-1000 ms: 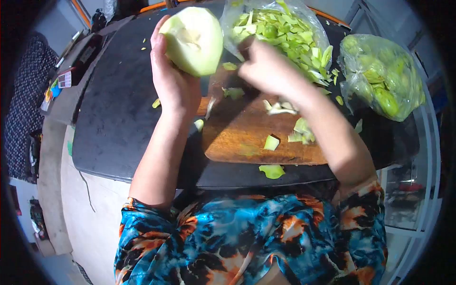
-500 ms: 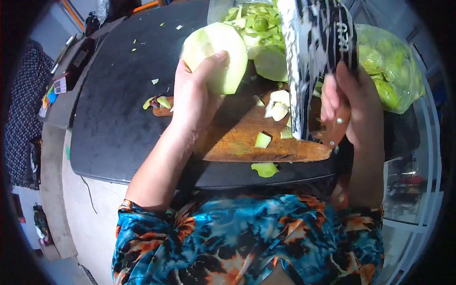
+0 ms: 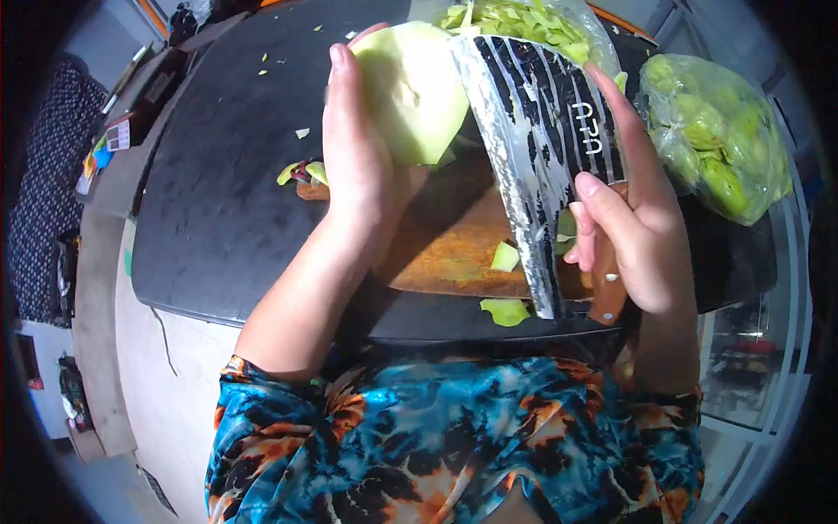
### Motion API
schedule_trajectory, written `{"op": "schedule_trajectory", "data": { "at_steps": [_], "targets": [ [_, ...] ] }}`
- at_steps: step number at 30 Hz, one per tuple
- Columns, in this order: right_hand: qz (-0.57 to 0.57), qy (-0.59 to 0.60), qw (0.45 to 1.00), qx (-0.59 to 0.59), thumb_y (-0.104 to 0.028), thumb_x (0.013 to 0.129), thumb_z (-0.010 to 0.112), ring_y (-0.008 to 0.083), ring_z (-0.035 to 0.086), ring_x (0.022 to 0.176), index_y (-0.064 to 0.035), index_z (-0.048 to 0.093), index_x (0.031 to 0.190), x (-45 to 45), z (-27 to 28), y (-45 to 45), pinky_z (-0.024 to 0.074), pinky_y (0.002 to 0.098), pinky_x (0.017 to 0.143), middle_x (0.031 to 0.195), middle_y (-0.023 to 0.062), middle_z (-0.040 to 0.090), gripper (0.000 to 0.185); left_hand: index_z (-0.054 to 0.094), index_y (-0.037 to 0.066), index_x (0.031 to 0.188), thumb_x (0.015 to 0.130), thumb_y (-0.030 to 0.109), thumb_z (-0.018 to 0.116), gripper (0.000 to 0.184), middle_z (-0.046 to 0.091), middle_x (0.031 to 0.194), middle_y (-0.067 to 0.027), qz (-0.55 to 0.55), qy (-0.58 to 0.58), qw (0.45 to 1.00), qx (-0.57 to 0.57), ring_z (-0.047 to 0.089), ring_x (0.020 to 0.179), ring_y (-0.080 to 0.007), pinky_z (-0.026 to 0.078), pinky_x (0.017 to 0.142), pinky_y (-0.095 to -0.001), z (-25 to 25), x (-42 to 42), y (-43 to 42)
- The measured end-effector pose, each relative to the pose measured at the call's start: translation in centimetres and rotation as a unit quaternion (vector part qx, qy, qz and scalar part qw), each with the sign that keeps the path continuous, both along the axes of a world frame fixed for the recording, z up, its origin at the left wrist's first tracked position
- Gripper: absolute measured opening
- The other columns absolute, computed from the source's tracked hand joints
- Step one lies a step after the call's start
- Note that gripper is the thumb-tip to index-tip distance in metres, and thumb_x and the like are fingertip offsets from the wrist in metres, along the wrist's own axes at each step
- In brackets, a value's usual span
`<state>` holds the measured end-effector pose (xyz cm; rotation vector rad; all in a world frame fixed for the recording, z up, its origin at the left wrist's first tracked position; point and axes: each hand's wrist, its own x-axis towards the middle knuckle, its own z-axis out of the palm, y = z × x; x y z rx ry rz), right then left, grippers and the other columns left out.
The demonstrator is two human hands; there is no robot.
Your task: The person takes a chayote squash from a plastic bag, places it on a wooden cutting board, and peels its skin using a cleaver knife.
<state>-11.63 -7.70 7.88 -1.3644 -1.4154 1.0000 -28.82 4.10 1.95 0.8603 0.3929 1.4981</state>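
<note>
My left hand (image 3: 358, 140) is wrapped round a large piece of pale green vegetable (image 3: 421, 96), its cut face turned up. In my right hand (image 3: 642, 231) is a broad cleaver (image 3: 541, 122) with a black and white streaked blade, gripped near its brown wooden handle (image 3: 608, 293). The blade's upper corner is close to the right edge of the vegetable; whether they touch I cannot tell. Below both lies a wooden cutting board (image 3: 436, 262), partly hidden by the blade, with a small pale green chunk (image 3: 504, 257) on it.
Green peelings (image 3: 532, 24) fill a clear bag behind the cleaver. A tied plastic bag of whole green produce (image 3: 716, 140) stands at the right. A peel piece (image 3: 504, 312) lies on the black table (image 3: 218, 201) before the board, and more scraps lie left of it.
The cleaver has come into my right hand since the first frame. Over the last half second its blade has tilted and moved left toward the vegetable, and my left thumb has left the cut face.
</note>
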Motion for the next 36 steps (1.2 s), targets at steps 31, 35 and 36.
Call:
{"op": "schedule_trajectory", "data": {
  "at_steps": [31,35,36],
  "targets": [
    [-0.029,0.102,0.994,0.003,-0.008,0.095,0.047,0.0074,0.044,0.047,-0.0034,0.044,0.125,-3.1,-1.6,1.1,0.0381,0.0217,0.044,0.069,0.0012,0.050,0.031,0.047,0.009,0.128,0.094,0.052,0.042,0.055,0.056,0.120,-0.0074,0.028,-0.085,0.995,-0.038,0.052,0.116,-0.0226,0.038,0.101,-0.0409,1.1,-0.8,-0.5],
    [-0.021,0.039,0.999,-0.010,-0.008,0.094,0.049,0.0071,0.041,0.043,-0.0036,0.048,0.121,-1.7,-0.9,0.7,0.0367,0.0212,0.041,0.062,-0.0003,0.048,0.027,0.052,0.007,0.121,0.091,0.043,0.050,0.047,0.061,0.112,-0.0077,-0.103,-0.068,0.990,-0.062,0.057,0.109,-0.0212,0.043,0.096,-0.0373,-0.7,-2.9,1.0],
    [-0.069,0.046,0.997,0.008,-0.008,0.094,0.050,0.0071,0.041,0.042,-0.0038,0.048,0.120,-1.3,-0.6,0.4,0.0361,0.0212,0.040,0.062,0.0001,0.048,0.027,0.050,0.005,0.121,0.087,0.034,0.055,0.045,0.060,0.110,-0.0096,-0.037,0.127,0.988,0.085,0.058,0.104,-0.0210,0.046,0.091,-0.0347,-1.0,-2.8,1.0]
  ]
}}
